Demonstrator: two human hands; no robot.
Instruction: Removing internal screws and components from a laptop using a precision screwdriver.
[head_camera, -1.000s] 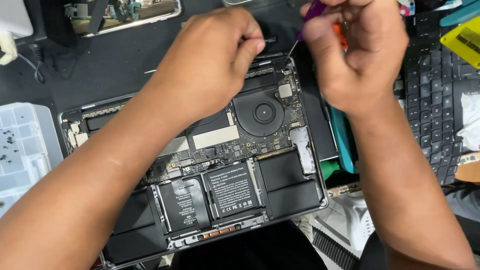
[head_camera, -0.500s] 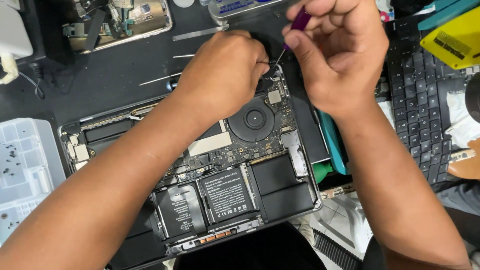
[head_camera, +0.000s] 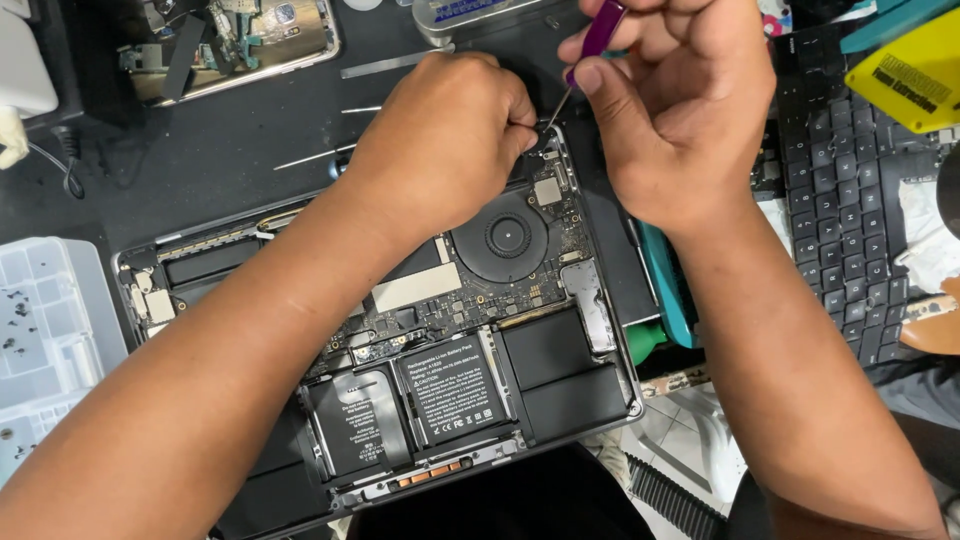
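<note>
Pinching a slim purple-handled screwdriver (head_camera: 597, 40) near the top centre of the frame, the right hand (head_camera: 680, 110) has its fingers closed around the handle, with the thin metal shaft slanting down and left to the upper right corner of the opened grey laptop (head_camera: 400, 340). The left hand (head_camera: 440, 140) is curled into a loose fist just beside the shaft's tip, fingertips pressed together at that same corner; whether they clamp something small there cannot be told, since the knuckles hide it.

Below the hands lies the laptop's bared inside: a round black fan (head_camera: 500, 238) just under the left hand, and black rectangular battery cells (head_camera: 450, 390) with white printed labels toward the lower centre.

Compared with half a second ago, both hands sit a little higher and more to the right in the frame, and the laptop has drifted with them, so the view has shifted rather than the grip.

At the left edge sits a clear plastic compartment tray (head_camera: 50, 330) holding tiny dark screws. A black keyboard (head_camera: 850, 210) lies at the right edge, and a yellow plastic card (head_camera: 915, 70) in the upper right corner.
</note>
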